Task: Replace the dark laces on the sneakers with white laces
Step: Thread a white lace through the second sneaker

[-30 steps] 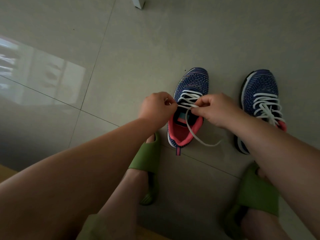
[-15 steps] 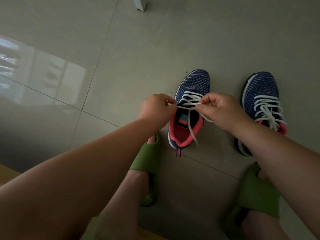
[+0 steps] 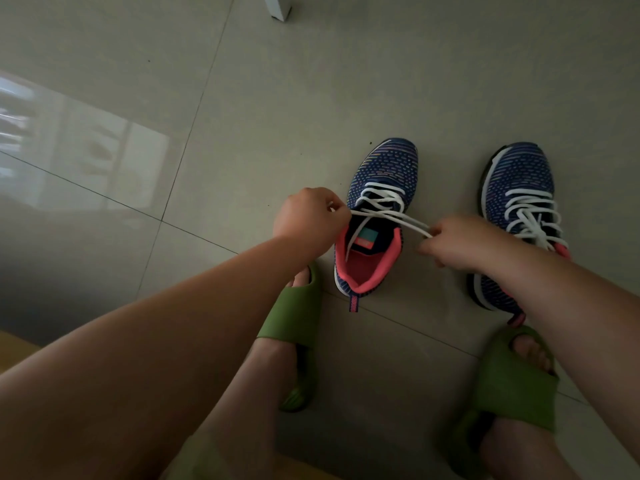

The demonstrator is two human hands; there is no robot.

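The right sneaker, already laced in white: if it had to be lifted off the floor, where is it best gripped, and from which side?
Probably at the heel collar of the right sneaker, from the near side and above. Its toe points away, and the white lace crowds the top. The right hand and forearm now cover that heel, so it must clear first.

Two sneakers side by side on the floor (image 3: 311, 98), one (image 3: 375, 220) left, the other (image 3: 519, 216) right, apart. Nearer the viewer, two slippers: one (image 3: 294, 323) just behind the left sneaker's heel, the other (image 3: 509, 382) behind the right one's. Far edge: a furniture leg (image 3: 277, 6).
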